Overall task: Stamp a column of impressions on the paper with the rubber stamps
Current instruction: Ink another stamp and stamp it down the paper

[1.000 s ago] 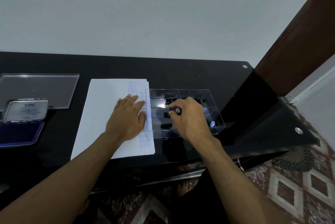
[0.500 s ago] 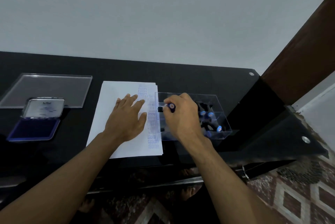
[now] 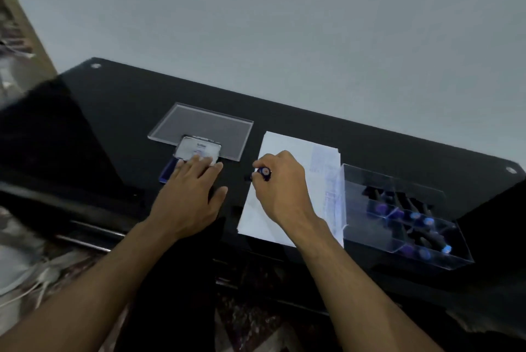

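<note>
White paper point(image 3: 287, 152) lies on the black table point(image 3: 128, 95), with a faint column of blue impressions point(image 3: 324, 163) along its right edge. My right hand point(image 3: 281, 189) grips a small rubber stamp point(image 3: 263, 173) with a blue top, held over the paper's left edge. My left hand point(image 3: 190, 195) lies flat with straight fingers, its fingertips reaching onto the open blue ink pad point(image 3: 170, 169) and its silver lid point(image 3: 197, 149). A clear box point(image 3: 404, 217) holding several more stamps stands to the right of the paper.
A clear acrylic sheet point(image 3: 202, 123) lies behind the ink pad. The table's front edge runs just below both wrists, with patterned floor beneath. Blurred clutter and cables sit at the far left.
My right hand carried the stamp out of the clear box and leftward across the paper. My left hand left the paper and moved to the ink pad. The camera swung left.
</note>
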{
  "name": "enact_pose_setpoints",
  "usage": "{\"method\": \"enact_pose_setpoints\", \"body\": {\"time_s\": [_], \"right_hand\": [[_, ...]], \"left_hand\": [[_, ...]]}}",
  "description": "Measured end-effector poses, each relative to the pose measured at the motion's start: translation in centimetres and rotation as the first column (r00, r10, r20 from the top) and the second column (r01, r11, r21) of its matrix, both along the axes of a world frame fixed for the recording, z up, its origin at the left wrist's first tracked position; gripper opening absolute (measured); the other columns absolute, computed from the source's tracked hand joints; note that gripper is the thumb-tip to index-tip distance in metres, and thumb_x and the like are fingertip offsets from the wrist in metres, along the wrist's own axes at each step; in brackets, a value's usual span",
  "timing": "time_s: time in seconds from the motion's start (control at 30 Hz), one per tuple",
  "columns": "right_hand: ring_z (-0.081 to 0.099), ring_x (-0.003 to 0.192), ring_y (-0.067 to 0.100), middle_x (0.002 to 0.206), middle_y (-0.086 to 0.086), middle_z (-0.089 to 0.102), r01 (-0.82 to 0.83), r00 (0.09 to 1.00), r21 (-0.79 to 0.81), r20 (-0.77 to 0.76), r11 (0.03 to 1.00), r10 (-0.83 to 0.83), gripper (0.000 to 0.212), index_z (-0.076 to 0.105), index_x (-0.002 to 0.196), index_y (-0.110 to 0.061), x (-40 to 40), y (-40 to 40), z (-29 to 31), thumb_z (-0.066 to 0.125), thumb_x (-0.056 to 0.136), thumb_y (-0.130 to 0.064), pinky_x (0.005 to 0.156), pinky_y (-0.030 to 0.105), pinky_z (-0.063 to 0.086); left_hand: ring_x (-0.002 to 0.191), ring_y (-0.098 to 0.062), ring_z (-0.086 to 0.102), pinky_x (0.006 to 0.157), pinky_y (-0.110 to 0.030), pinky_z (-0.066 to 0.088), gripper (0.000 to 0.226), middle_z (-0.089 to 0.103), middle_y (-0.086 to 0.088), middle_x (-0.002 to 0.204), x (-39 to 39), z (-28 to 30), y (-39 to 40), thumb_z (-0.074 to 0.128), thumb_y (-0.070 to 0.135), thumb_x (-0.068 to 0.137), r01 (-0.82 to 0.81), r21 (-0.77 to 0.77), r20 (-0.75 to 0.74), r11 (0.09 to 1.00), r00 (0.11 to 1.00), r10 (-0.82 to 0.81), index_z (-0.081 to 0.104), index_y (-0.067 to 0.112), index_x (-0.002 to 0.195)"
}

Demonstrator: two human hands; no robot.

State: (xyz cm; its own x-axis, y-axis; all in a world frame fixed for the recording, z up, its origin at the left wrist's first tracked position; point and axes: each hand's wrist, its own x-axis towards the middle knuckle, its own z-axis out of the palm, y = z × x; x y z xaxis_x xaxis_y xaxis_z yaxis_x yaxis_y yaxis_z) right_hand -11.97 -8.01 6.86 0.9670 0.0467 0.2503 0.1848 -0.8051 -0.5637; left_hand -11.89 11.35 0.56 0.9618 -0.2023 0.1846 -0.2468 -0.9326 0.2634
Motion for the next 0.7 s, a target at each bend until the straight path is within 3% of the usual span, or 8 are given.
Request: {"method": "enact_pose_setpoints", "body": {"time_s": [0.13, 0.27, 0.43, 0.5, 0.6, 0.7], "right_hand": [[0.051, 0.084, 0.008, 0.101, 0.000, 0.056, -0.098, 0.995, -0.004, -0.014, 0.995, 0.098, 0.015, 0.073, 0.100, -0.018, 0.6, 4.4, 0.3, 0.063, 0.091, -0.015, 0.066, 0.005, 0.034], [0.050, 0.089, 0.008, 0.110, 0.000, 0.052, -0.179, 0.983, -0.039, -0.038, 0.983, 0.177, 0.024, 0.071, 0.111, -0.018, 1.2, 8.0, 0.3, 0.062, 0.089, -0.014, 0.078, 0.015, 0.047], [0.049, 0.096, 0.006, 0.121, 0.000, 0.056, -0.216, 0.976, -0.070, -0.023, 0.974, 0.215, 0.032, 0.065, 0.126, -0.020, 2.1, 10.8, -0.1, 0.060, 0.094, -0.016, 0.076, 0.001, 0.033], [0.054, 0.104, 0.009, 0.122, 0.000, 0.059, -0.210, 0.978, -0.064, -0.012, 0.975, 0.210, 0.030, 0.064, 0.123, -0.020, 2.6, 11.5, -0.4, 0.062, 0.093, -0.017, 0.083, 0.008, 0.035], [0.050, 0.095, 0.007, 0.113, -0.001, 0.062, -0.209, 0.978, -0.097, -0.010, 0.973, 0.209, 0.020, 0.068, 0.112, -0.019, 3.2, 12.2, -0.6, 0.064, 0.092, -0.016, 0.080, 0.012, 0.036], [0.050, 0.094, 0.007, 0.114, 0.000, 0.061, -0.209, 0.978, -0.119, -0.010, 0.971, 0.209, 0.021, 0.070, 0.113, -0.019, 3.8, 12.3, -0.6, 0.064, 0.093, -0.016, 0.080, 0.013, 0.038]], "left_hand": [[0.150, -0.030, 0.027, 0.125, -0.051, 0.017, 0.073, 0.042, -0.006, 0.157, -0.9, -1.0, 4.7, 0.026, 0.060, 0.094, -0.086, 0.016, -0.027, 0.996, 0.996, 0.086, 0.044, 0.018, 0.151], [0.151, -0.030, 0.024, 0.125, -0.051, 0.017, 0.077, 0.039, -0.007, 0.158, -1.1, -1.8, 8.0, 0.022, 0.064, 0.093, -0.151, 0.022, -0.053, 0.988, 0.987, 0.152, 0.041, 0.019, 0.153], [0.152, -0.029, 0.023, 0.125, -0.048, 0.015, 0.076, 0.037, -0.007, 0.159, -0.7, -2.4, 10.3, 0.023, 0.065, 0.093, -0.199, 0.005, -0.062, 0.980, 0.978, 0.199, 0.038, 0.021, 0.154], [0.152, -0.029, 0.022, 0.125, -0.048, 0.015, 0.078, 0.036, -0.007, 0.160, -0.5, -2.7, 10.9, 0.023, 0.065, 0.092, -0.209, 0.000, -0.065, 0.978, 0.976, 0.208, 0.038, 0.020, 0.154], [0.152, -0.030, 0.021, 0.125, -0.049, 0.016, 0.079, 0.035, -0.008, 0.160, -0.1, -3.1, 11.4, 0.022, 0.066, 0.092, -0.218, -0.008, -0.070, 0.976, 0.974, 0.217, 0.038, 0.019, 0.154], [0.154, -0.029, 0.016, 0.125, -0.050, 0.013, 0.081, 0.030, -0.008, 0.163, 0.3, -3.6, 11.8, 0.020, 0.067, 0.091, -0.209, 0.014, -0.080, 0.978, 0.975, 0.209, 0.036, 0.019, 0.155]]}}
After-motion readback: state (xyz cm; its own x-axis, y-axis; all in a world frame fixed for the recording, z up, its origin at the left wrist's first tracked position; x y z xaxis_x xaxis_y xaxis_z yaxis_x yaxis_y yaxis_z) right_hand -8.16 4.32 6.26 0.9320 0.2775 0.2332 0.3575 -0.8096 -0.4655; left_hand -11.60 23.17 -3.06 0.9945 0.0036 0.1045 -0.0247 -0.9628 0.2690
